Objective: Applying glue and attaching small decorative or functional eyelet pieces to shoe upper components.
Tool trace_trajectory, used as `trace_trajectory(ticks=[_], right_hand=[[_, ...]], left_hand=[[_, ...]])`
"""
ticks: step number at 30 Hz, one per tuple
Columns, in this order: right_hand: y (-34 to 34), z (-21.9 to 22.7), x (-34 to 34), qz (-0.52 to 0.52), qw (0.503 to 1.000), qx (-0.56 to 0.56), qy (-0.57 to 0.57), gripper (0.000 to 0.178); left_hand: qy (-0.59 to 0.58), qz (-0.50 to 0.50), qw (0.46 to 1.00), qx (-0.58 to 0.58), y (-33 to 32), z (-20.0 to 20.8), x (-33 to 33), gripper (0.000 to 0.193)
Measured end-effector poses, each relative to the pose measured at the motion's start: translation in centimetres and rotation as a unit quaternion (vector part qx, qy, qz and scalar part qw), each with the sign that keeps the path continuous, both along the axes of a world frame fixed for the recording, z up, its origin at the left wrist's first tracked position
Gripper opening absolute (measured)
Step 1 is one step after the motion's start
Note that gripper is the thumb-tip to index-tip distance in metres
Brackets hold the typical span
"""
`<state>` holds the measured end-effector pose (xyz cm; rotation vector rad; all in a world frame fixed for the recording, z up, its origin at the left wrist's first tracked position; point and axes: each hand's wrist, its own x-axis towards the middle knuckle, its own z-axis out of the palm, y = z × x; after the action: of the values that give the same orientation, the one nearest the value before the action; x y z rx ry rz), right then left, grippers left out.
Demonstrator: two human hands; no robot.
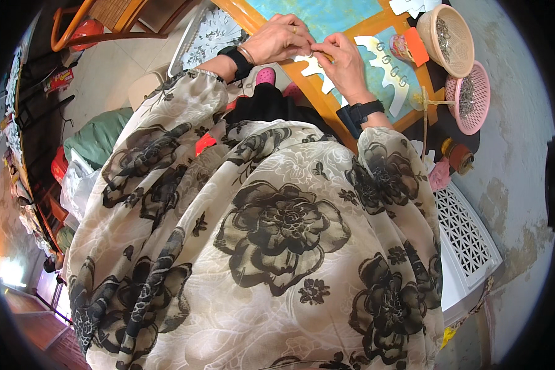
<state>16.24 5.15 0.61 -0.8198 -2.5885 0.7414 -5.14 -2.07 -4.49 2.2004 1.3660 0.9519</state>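
Note:
My left hand (pixel 279 42) and my right hand (pixel 344 65) meet over the near edge of the table, fingertips almost touching. Both are closed in a pinch; whatever is between the fingers is too small or hidden to make out. Directly beneath them is a white toothed piece (pixel 312 69), partly covered by my right hand. To the right, a second white toothed piece (pixel 399 97) lies on the blue tabletop (pixel 314 13), with several small metal rings (pixel 386 60) along it.
At the table's right stand a beige basket (pixel 427 31) and a pink basket (pixel 482 114), both containing metal pieces. A small tub (pixel 400 47) with an orange-red card (pixel 417 47) is beside them. White perforated crate (pixel 468 228) sits lower right; a wooden chair (pixel 114 24) is upper left.

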Motion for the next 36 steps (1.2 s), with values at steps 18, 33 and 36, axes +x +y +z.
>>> trace_trajectory(ticks=[18,33,36], right_hand=[[-0.3,0.5,0.6,0.103,0.985,0.141,-0.014,0.015],[0.3,0.9,0.3,0.185,0.945,0.262,-0.061,0.009],[0.3,0.9,0.4,0.185,0.945,0.262,-0.058,0.009]], left_hand=[[-0.022,0.008,0.999,-0.042,0.0,0.6,0.2,0.007],[-0.008,0.021,0.999,-0.028,-0.4,1.0,0.2,0.007],[-0.003,0.011,1.0,-0.011,-0.5,0.8,0.1,0.006]])
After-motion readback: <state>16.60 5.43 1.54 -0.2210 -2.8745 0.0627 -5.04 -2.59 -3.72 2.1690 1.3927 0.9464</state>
